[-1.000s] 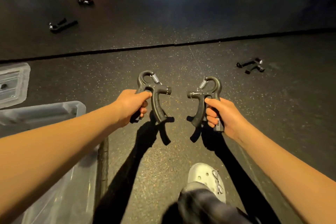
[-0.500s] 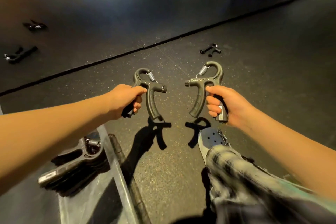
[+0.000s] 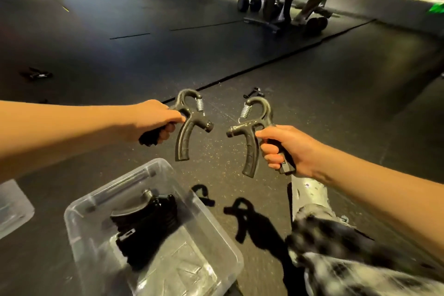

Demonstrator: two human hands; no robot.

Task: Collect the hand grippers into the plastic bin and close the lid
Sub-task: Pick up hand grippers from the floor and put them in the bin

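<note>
The left hand (image 3: 153, 120) is wrapped tight round 1 handle of the first hand gripper (image 3: 189, 127). The right hand (image 3: 288, 149) grasps 1 handle of the second hand gripper (image 3: 252, 132). Both tools are black, with a hooked top, a shiny curly metal spring and a small round knob. Each has a bent free handle that hangs down. The 2 knobs point at each other and do not touch. Both tools are up in the air, at about 1 o'clock from the plastic bin (image 3: 192, 259). The bin is clear, with round corners. It sits on the floor (image 3: 336, 103) at 7 o'clock in the view, open at the top. A pile of black hand grippers (image 3: 146, 226) lies inside it. The flat clear lid (image 3: 12, 209) lies at 9 o'clock from the bin, apart from it. The floor is dark and rubbery with tiny pale dots. A loose hand gripper (image 3: 253, 92) lies on it, just past the second one at 12 o'clock. Another dark one (image 3: 36, 74) lies far off at 10 o'clock, too blurry to see well. A pale shoe (image 3: 310, 194) and a blurry checked trouser leg (image 3: 336, 259) show at 5 o'clock.
</note>
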